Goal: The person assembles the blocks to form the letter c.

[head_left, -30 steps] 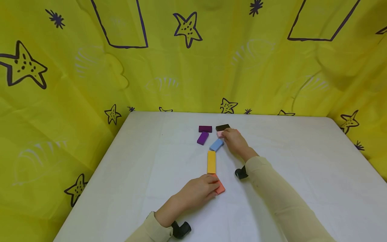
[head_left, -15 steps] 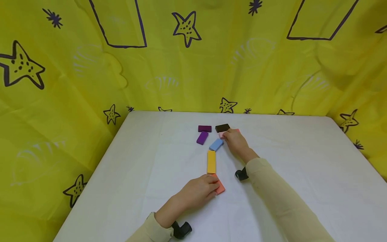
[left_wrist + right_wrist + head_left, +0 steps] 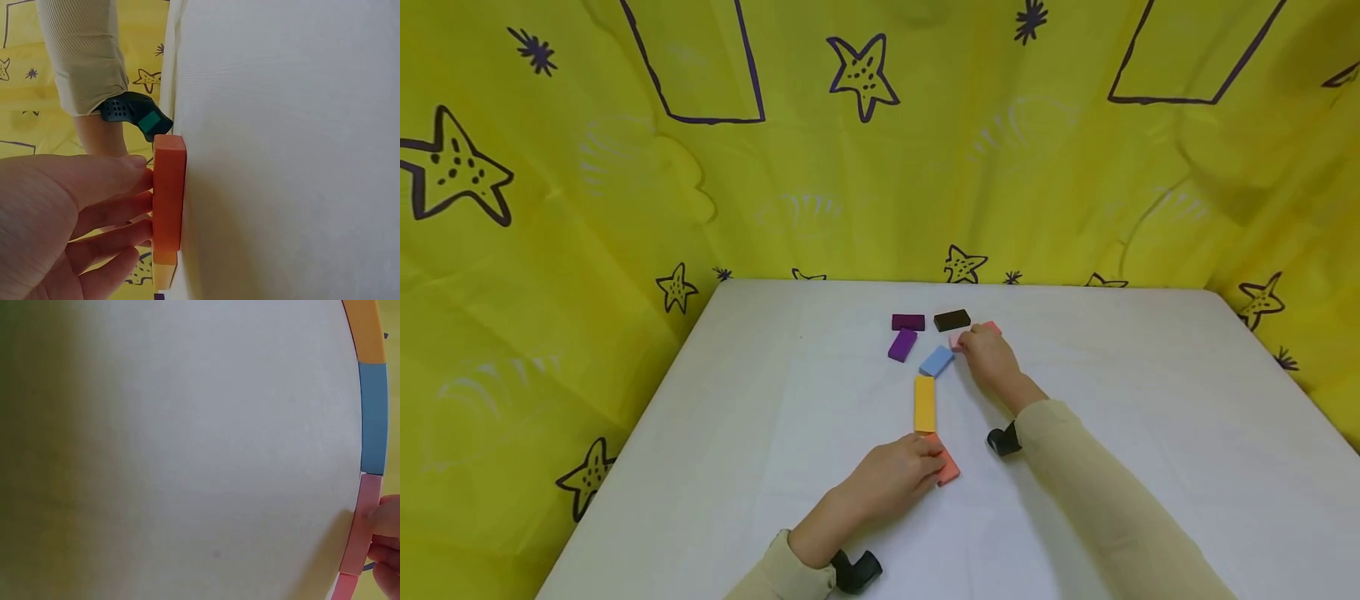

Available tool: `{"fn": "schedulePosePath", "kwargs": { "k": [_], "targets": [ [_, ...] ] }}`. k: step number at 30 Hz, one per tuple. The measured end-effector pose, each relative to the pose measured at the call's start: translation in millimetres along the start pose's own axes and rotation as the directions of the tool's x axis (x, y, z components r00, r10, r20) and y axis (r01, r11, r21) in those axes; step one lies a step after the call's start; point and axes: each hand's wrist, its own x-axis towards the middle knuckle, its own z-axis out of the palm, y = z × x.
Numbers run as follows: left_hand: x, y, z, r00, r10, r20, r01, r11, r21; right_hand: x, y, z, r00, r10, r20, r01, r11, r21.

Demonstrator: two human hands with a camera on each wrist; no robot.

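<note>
In the head view, my left hand [image 3: 887, 477] rests its fingertips on an orange block [image 3: 949, 469] lying flat on the table. The left wrist view shows the fingers touching the orange block's upper face without wrapping round it. Farther off, my right hand [image 3: 992, 358] holds a pale pink block [image 3: 955, 342] between thumb and fingers, mostly covered by the hand. In the right wrist view, that pink block [image 3: 362, 522] lies in line between a blue block [image 3: 374, 419] and a coral-pink block [image 3: 344, 589]. A yellow block [image 3: 925, 404] links the orange block with the blue one.
A dark brown block [image 3: 952, 320] lies beyond the right hand. To its left are a maroon block [image 3: 908, 322] and a purple block [image 3: 902, 345]. Yellow patterned cloth [image 3: 865, 200] stands behind the white table [image 3: 700, 467]. Each wrist wears a black camera.
My right hand has slid the pale pink block slightly right and nearer, away from the dark brown block. The left hand stays on the orange block.
</note>
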Motion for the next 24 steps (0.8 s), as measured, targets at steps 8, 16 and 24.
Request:
{"fn": "schedulePosePath", "kwargs": {
  "k": [8,16,24],
  "targets": [
    [0.5,0.7,0.7,1.0,0.002,-0.007,-0.002,1.0,0.023,-9.4,-3.8,-6.9,0.999,0.04,0.013,-0.04,0.999,0.001],
    [1.3,1.0,1.3,1.0,0.012,-0.005,-0.012,1.0,0.012,-26.6,-4.4,-11.4,0.999,0.049,0.001,-0.049,0.999,0.004],
    [0.3,-0.1,1.4,1.0,0.008,-0.016,-0.008,1.0,0.011,-45.2,-8.1,-14.8,0.999,0.019,-0.033,-0.018,1.0,0.018]
  ]
}}
